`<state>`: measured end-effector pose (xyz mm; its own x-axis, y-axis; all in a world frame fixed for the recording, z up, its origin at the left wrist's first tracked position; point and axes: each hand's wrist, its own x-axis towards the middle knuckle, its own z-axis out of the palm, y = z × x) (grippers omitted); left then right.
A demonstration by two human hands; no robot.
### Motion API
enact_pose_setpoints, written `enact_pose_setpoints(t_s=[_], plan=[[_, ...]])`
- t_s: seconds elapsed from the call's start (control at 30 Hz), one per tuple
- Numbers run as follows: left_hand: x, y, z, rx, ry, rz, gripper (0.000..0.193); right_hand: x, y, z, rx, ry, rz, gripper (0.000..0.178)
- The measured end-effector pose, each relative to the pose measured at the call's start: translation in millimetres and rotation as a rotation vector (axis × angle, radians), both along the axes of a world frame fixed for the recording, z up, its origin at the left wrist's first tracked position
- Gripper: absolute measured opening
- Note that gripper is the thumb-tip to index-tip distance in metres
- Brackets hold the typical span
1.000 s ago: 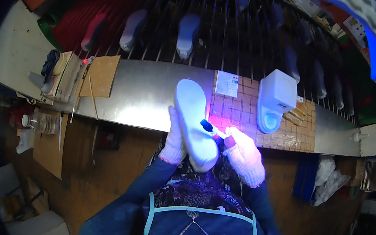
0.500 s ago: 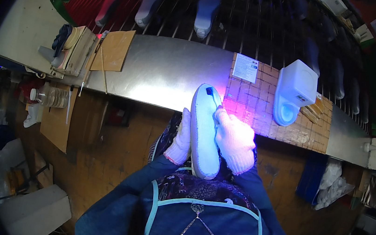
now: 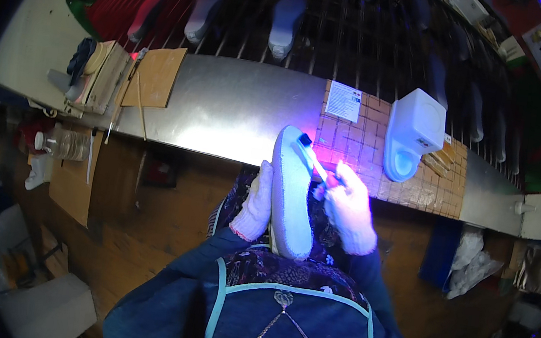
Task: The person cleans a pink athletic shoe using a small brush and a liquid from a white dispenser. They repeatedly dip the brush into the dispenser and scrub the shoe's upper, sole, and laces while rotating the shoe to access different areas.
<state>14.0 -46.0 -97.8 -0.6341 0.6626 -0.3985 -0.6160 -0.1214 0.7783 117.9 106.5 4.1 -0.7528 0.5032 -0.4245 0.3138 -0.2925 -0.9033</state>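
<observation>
A pale shoe [image 3: 292,202] with a stitched edge is held lengthwise in front of my body, its white sole side facing me. My gloved left hand [image 3: 255,202] grips it along its left side; the fingers behind it are hidden. In my gloved right hand [image 3: 348,209] is a small brush [image 3: 315,160] with a white handle. The brush's dark bristles touch the sole near the far end of the shoe. Bright violet light washes over the right glove, so its finger detail is partly lost.
Ahead runs a metal ledge [image 3: 224,106] with a white liquid dispenser [image 3: 415,134] on a cardboard sheet [image 3: 362,140]. Beyond it, several shoe parts [image 3: 286,26] lie on a rack of rods. Thin sticks [image 3: 138,102] and a brown card [image 3: 159,77] sit at left, above a clear bottle [image 3: 69,144].
My right hand has shifted right and down, away from the shoe's side, and the brush's handle now shows more fully. The left hand keeps its hold. The view has shifted slightly.
</observation>
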Motion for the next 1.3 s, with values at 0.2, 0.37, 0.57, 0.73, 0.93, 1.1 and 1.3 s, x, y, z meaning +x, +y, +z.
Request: enact_pose_setpoints(t_s=[0.2,0.37,0.57,0.73,0.93,1.1,1.3], plan=[[1,-8,-17,-0.019,-0.002,0.085,0.077,5,-32,-11,0.861,-0.157,0.291,0.025],[1,-6,-20,-0.040,-0.011,0.017,0.083,49,-34,17,0.964,-0.320,0.447,0.034],[3,-5,-7,-0.005,-0.020,-0.013,0.078,42,1,26,0.494,-0.216,0.319,0.025],[4,-6,-13,-0.028,-0.018,0.105,0.075,-9,-22,-7,0.848,-0.180,0.324,0.039],[5,-5,-28,-0.039,-0.040,0.172,0.071,29,-35,5,1.022,-0.412,0.491,0.050],[1,-8,-31,0.007,-0.031,0.012,0.087,28,-1,28,1.341,-0.321,0.632,0.042],[-3,-5,-20,0.108,-0.098,-0.041,0.092,-24,40,68,1.987,-0.070,0.828,0.021]])
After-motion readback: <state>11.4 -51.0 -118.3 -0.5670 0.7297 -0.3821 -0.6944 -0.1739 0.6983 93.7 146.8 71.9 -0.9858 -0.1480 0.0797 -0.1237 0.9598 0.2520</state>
